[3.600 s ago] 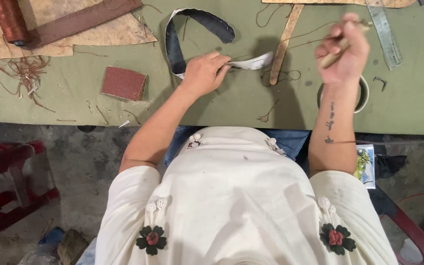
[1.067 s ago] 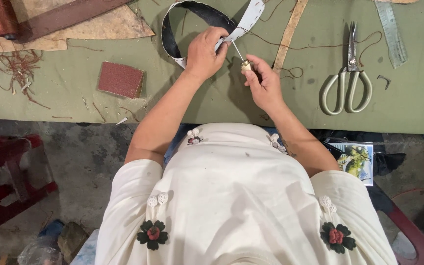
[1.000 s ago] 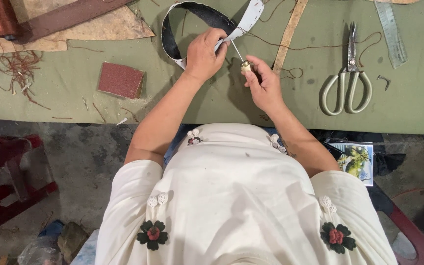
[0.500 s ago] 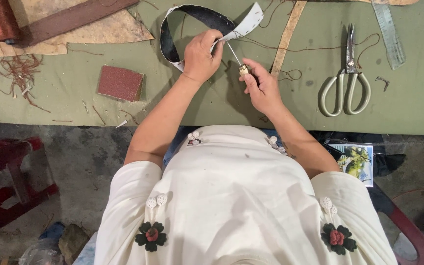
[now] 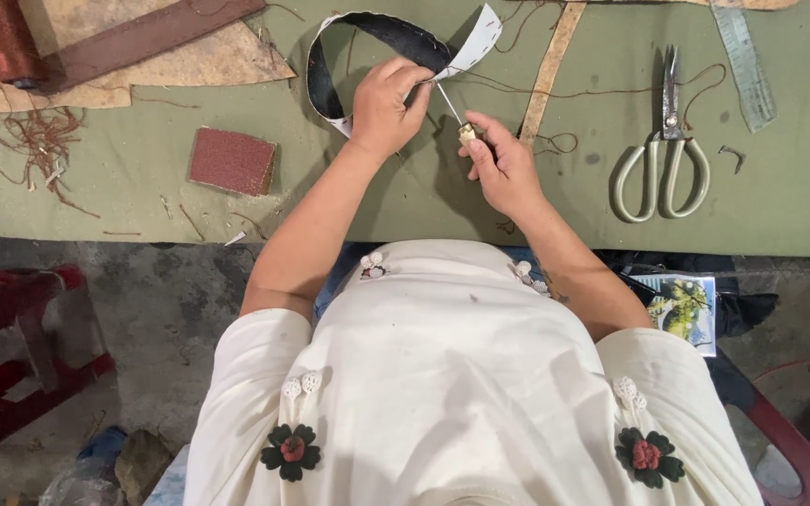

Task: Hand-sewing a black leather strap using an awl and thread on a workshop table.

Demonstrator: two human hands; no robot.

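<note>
Left hand (image 5: 388, 105): fingers closed on the strap (image 5: 367, 23), at the awl tip.
Right hand (image 5: 502, 161): fisted round the awl (image 5: 452, 111).
Risk: awl could slip into the left fingers.

Both forearms reaching forward over the green table (image 5: 142, 178), left hand (image 5: 388, 105) fingers curled in a pinch, right hand (image 5: 503, 164) just beside it, fisted, thumb up

Looped black-and-white strap (image 5: 367, 28) on green mat; awl (image 5: 454, 111) tip touching it
</note>
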